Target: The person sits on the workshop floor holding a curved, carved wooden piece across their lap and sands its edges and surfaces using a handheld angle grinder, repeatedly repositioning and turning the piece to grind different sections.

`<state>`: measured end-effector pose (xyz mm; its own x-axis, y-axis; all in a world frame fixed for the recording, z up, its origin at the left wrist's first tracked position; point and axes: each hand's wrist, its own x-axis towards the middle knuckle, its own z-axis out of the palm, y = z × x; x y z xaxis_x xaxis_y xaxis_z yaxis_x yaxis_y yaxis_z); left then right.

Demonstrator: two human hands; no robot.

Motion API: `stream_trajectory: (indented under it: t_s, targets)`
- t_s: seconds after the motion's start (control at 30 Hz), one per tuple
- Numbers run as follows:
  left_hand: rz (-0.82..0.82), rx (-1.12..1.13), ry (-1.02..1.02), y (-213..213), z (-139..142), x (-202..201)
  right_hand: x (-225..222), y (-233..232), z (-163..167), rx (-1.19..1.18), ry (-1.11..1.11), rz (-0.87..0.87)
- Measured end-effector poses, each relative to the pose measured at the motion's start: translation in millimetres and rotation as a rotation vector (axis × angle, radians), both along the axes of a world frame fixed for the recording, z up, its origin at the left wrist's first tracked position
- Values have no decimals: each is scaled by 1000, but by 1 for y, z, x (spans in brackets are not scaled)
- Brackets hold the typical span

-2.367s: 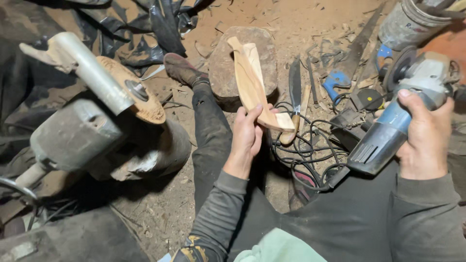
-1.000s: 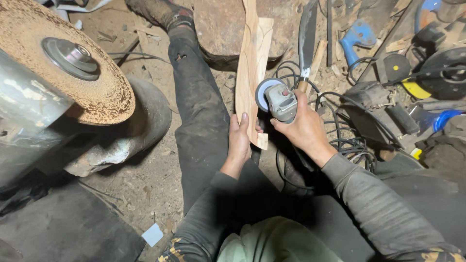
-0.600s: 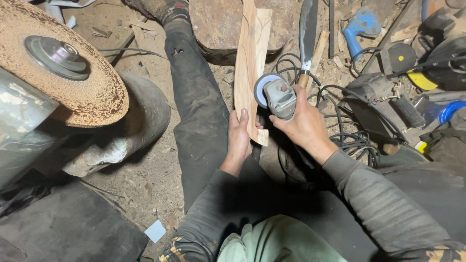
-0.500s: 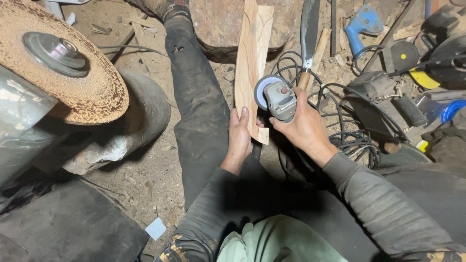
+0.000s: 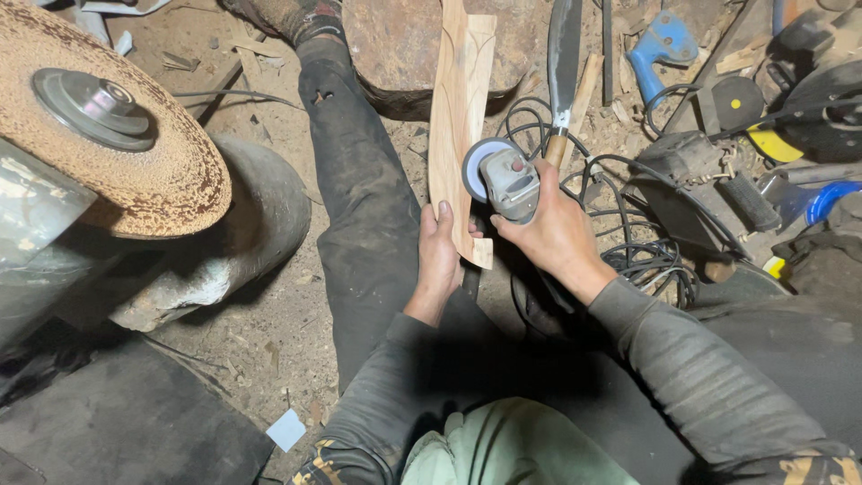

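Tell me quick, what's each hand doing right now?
Left hand: closed around the lower end of the wooden piece.
Right hand: closed on the angle grinder, its disc against the wood's edge.

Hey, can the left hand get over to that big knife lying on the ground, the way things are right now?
Probably not freely. The left hand is gripping the wooden piece, and the knife lies beyond it, on the far side of the right hand and its angle grinder. It would have to let go and cross over both.
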<state>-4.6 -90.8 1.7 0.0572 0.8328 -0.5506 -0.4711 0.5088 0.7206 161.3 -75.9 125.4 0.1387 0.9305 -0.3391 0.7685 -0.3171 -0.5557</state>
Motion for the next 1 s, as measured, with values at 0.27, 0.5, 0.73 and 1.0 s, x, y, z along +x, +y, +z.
stream_trajectory:
  t_s: [0.27,0.5,0.73,1.0]
  targets:
    - [23,24,-9,1,1,-1,4,19,-8,87,2,19]
    - [41,26,-14,2,-5,-2,2,34,-8,57,-9,-13]
    - [34,15,-5,2,-7,-4,6,50,-12,117,-6,-35]
    - [19,35,25,1,-7,-5,8,60,-16,141,25,-61]
